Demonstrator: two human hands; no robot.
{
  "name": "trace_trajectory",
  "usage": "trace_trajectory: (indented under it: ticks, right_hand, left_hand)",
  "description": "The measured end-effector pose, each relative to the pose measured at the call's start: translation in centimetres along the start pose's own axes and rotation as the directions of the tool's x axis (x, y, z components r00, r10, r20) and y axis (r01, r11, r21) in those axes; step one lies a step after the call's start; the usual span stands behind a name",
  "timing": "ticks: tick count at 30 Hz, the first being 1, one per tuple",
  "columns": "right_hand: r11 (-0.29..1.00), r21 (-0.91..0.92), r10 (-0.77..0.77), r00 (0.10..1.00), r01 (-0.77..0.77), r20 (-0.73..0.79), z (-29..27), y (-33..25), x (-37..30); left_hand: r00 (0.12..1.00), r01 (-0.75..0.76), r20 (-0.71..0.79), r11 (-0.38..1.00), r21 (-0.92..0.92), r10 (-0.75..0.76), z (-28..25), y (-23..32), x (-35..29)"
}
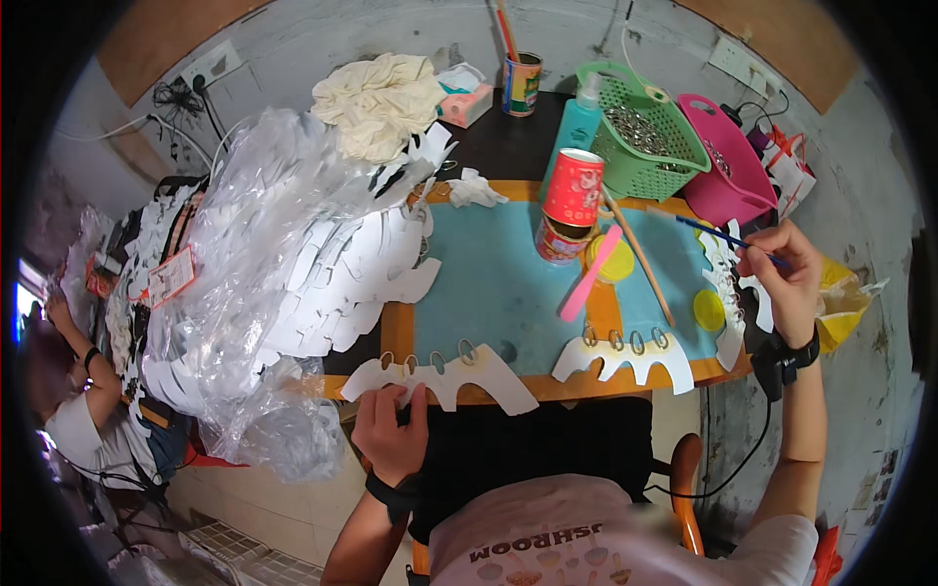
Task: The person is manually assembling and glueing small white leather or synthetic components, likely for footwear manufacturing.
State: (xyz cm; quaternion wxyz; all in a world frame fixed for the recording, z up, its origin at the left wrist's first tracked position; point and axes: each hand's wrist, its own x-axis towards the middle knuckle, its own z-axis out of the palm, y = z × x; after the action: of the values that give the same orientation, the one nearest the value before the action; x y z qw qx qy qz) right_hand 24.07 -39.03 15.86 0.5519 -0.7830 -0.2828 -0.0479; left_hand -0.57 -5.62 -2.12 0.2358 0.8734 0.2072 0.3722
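Observation:
My left hand [391,437] is at the table's near edge, its fingertips holding down the lower edge of a white scalloped card [493,383]. Several oval metal rings stand up along that card's top edge. At the right, raised above the table, my right hand [785,269] pinches a thin dark-blue stick [718,232] pointing left; whether its tip is a brush I cannot tell. A second white scalloped card [625,357] with rings lies between my hands at the near edge. More such white cards [728,293] line the right edge below my right hand.
Plastic-wrapped white cards [342,283] pile up at left. A red can [574,190], pink spatula [591,273], wooden stick [640,259] and yellow lid [708,310] occupy the mat [469,283]. Behind stand a green basket [674,176] of metal pieces and a pink basket [723,190]. Another person [83,410] is far left.

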Motion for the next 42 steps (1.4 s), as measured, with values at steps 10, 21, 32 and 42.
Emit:
trace_trajectory:
  ticks: [10, 21, 32, 42]
  right_hand:
    - [0.789, -0.51, -0.214, 0.931, 0.344, 0.297, 5.4, 7.1, 2.0]
    - [0.687, -0.594, -0.079, 0.855, 0.419, 0.512, 8.1, 7.9, 1.9]
    - [0.592, -0.688, -0.05, 0.871, 0.419, 0.488, 7.1, 3.7, 1.6]
    - [0.862, -0.392, -0.042, 0.816, 0.321, 0.577, 18.5, -1.3, -9.8]
  left_hand:
    - [0.999, 0.012, -0.036, 0.999, 0.043, -0.01, 0.2, 1.2, 1.4]
    - [0.998, 0.051, -0.029, 0.995, 0.085, -0.049, 0.6, 1.0, 1.4]
    - [0.997, 0.034, -0.075, 0.999, -0.011, -0.035, 0.5, 2.5, 1.2]
    - [0.756, 0.64, 0.502, 0.638, -0.428, -0.421, 1.1, 6.9, -4.5]
